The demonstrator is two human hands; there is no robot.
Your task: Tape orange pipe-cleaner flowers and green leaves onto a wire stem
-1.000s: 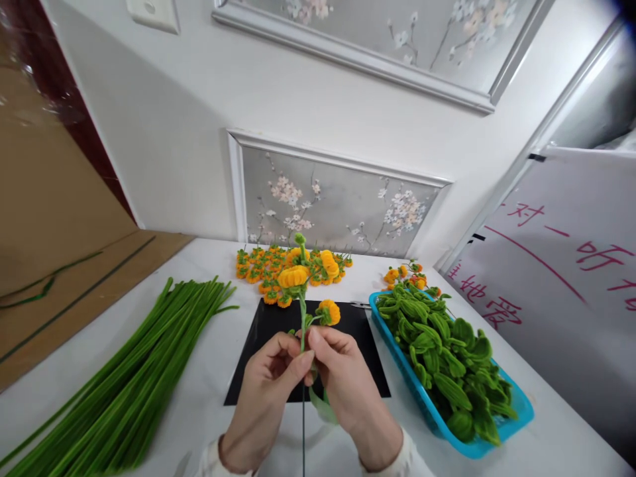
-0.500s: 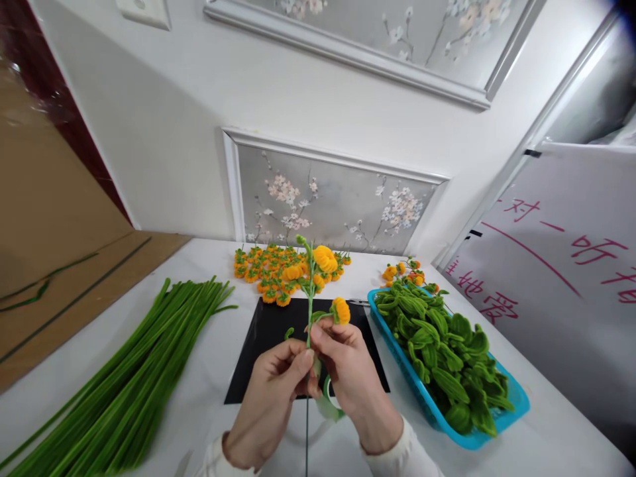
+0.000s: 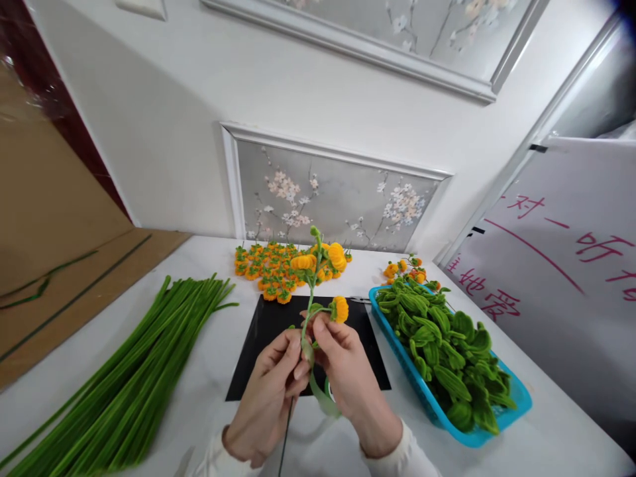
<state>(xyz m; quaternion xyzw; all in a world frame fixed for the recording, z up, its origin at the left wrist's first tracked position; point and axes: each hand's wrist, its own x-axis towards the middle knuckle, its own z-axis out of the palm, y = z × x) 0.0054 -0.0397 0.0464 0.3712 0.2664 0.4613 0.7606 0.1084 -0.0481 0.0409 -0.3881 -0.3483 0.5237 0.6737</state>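
2 hands pinch a green flower stem over a black mat — blue basket at right.

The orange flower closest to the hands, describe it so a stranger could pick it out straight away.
On the white table, find the black mat, then the right hand over it. The orange flower shows just above that hand. Unlike the blooms higher up, it juts out alone to the right of the green stem.

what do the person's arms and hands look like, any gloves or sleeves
The left hand and right hand are bare, without gloves; no rings or watch show. Off-white sleeves end at the wrists, with no markings visible.
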